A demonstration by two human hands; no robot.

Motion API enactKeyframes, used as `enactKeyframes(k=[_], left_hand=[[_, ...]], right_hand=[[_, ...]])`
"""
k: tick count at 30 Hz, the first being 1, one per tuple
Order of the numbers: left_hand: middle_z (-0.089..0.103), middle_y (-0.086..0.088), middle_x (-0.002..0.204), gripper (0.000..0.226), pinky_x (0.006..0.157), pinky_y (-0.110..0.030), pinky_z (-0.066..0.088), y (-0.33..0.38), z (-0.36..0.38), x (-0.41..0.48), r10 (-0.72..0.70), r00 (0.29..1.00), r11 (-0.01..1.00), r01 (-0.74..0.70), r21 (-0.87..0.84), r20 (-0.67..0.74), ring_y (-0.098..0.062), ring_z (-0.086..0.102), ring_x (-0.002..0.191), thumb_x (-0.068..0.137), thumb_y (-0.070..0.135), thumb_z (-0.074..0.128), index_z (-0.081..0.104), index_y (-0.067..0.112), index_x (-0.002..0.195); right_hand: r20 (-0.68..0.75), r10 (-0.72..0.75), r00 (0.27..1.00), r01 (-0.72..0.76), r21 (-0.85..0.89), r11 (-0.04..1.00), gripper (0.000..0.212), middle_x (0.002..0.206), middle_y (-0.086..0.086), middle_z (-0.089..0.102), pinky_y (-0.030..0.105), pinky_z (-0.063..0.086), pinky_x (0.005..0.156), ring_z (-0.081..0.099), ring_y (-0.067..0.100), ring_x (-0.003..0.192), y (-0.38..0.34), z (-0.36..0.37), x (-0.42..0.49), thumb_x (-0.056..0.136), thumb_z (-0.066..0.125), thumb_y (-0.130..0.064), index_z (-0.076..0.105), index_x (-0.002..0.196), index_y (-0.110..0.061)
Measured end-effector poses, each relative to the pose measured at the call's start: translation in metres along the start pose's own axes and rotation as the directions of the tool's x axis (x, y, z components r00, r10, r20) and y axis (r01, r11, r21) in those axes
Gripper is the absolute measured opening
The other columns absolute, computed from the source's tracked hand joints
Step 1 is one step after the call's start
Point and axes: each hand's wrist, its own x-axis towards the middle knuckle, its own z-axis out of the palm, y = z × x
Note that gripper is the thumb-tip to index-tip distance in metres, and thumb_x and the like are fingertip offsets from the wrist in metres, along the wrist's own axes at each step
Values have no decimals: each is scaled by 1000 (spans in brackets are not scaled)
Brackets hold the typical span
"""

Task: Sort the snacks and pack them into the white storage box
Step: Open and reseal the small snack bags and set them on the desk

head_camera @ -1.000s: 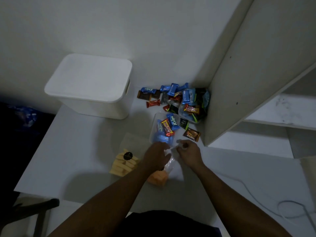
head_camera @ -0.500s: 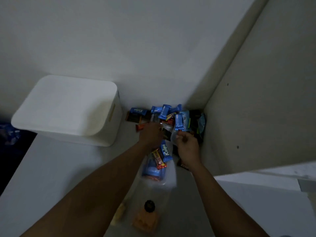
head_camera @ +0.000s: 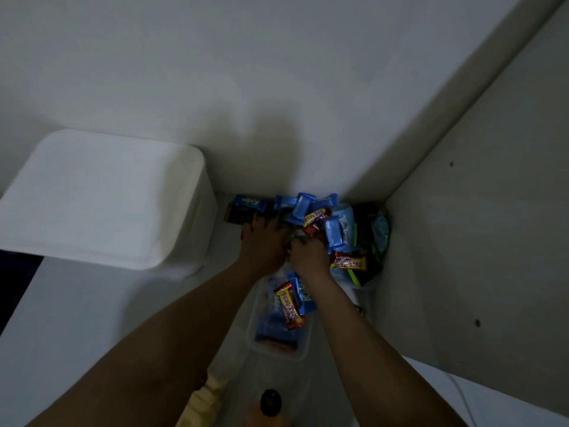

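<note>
The white storage box (head_camera: 101, 198) stands at the left with its lid on. A pile of snacks (head_camera: 326, 217) in blue, red and dark wrappers lies in the corner between wall and side panel. My left hand (head_camera: 263, 241) rests on the pile's left part, fingers reaching onto dark packets (head_camera: 243, 212). Right beside it, my right hand (head_camera: 308, 257) is curled into the pile around a small wrapped snack; its fingertips are hidden. A clear plastic tub (head_camera: 277, 349) holding several blue and red bars sits under my forearms.
The light side panel (head_camera: 477, 241) closes off the right and the wall lies behind the pile. At the bottom edge are a black-capped item (head_camera: 270, 402) on something orange and a pale yellow packet (head_camera: 212, 392). The table (head_camera: 61, 318) is white.
My view has tilted up and closer to the corner. Both hands have moved from the bag near the front edge, past the clear tub, into the snack pile.
</note>
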Motion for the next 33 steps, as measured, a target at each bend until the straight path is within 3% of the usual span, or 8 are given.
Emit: enactKeyframes(k=[4,9,15,19,23,28,31,33], left_hand=[[56,-7,132,40,88,-48,35,-4,-3,1,3,995,999,2,53,-97,-36,47,116,78,46,67,69,23,111],[37,-6,153,57,100,-47,32,-6,-1,1,-18,1000,999,18,-42,-3,-33,37,132,81,45,66,56,19,130],[47,-14,136,81,91,-44,46,-8,-5,2,-84,996,957,80,-278,-5,-36,51,116,73,42,76,40,21,142],[45,-17,134,75,92,-45,49,-13,-1,2,-148,986,899,167,-404,78,-39,48,119,71,28,78,46,18,138],[52,-16,130,53,94,-38,45,-13,3,0,-186,982,842,173,-511,27,-35,49,119,75,22,75,60,15,125],[72,-9,94,16,72,-36,56,-14,6,-9,-259,965,691,218,-689,45,-26,68,89,78,13,71,71,13,94],[71,-7,103,23,78,-30,51,-9,-8,-17,-297,954,595,223,-772,47,-20,65,94,84,10,69,68,7,107],[68,-10,106,23,79,-25,44,-4,-20,-21,-288,956,545,211,-812,55,-18,61,97,90,9,65,66,4,112]], right_hand=[[-97,70,993,-57,126,990,40,119,13,65,42,50,94,62,32,105,1,10,7,90,53,-32,57,124,-12],[-96,115,989,-91,227,970,55,112,7,69,48,53,92,65,28,101,6,20,20,73,56,-47,62,119,-17],[-225,88,970,-1,363,932,10,91,2,69,37,55,81,64,17,83,-9,11,2,92,62,-24,67,93,-16],[-393,109,913,86,448,890,19,91,1,71,30,54,80,65,15,86,-6,9,-4,91,65,-19,73,104,-9],[-436,179,882,129,588,798,12,87,3,71,26,55,80,65,11,79,-9,8,0,86,70,-7,71,96,-13],[-440,91,894,189,551,813,25,80,-2,59,36,55,84,59,14,79,-18,4,5,82,68,2,65,100,-16],[-397,20,918,232,575,784,38,86,-1,58,14,52,71,58,5,75,-27,-3,5,84,71,1,60,120,-6],[-343,-55,938,258,585,769,34,81,-2,60,7,48,63,59,1,70,-33,-9,3,87,69,0,61,119,-7]])
